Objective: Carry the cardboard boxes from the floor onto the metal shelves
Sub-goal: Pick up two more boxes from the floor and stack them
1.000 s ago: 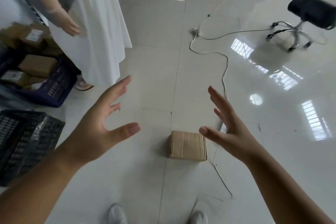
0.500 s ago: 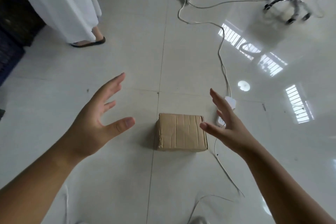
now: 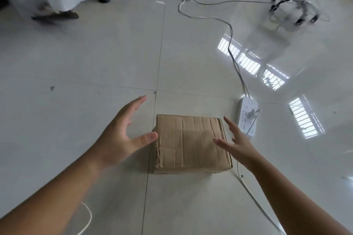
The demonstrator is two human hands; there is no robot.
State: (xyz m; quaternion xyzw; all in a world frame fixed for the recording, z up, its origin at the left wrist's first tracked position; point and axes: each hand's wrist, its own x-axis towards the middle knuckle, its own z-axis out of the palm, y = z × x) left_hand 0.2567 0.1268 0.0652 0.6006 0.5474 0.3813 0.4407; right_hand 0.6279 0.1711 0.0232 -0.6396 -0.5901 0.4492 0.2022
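A creased brown cardboard box [image 3: 191,143] lies flat on the glossy white tiled floor, just below the middle of the view. My left hand [image 3: 122,137] hovers at its left side, fingers spread, thumb tip at the box's left edge. My right hand [image 3: 238,147] is at the box's right side, fingers apart, thumb over the top near the right edge. Neither hand grips the box. No metal shelves are in view.
A white power strip [image 3: 247,118] lies right beside the box, its cable [image 3: 232,44] running away across the floor and another cable trailing toward me. An office chair base [image 3: 294,9] stands at far right. A person in a white skirt, sandalled foot [image 3: 55,15], stands far left.
The view has dropped closer to the box, which now looks larger. Both hands have come down and inward to its two sides. The crates at the left have left the view.
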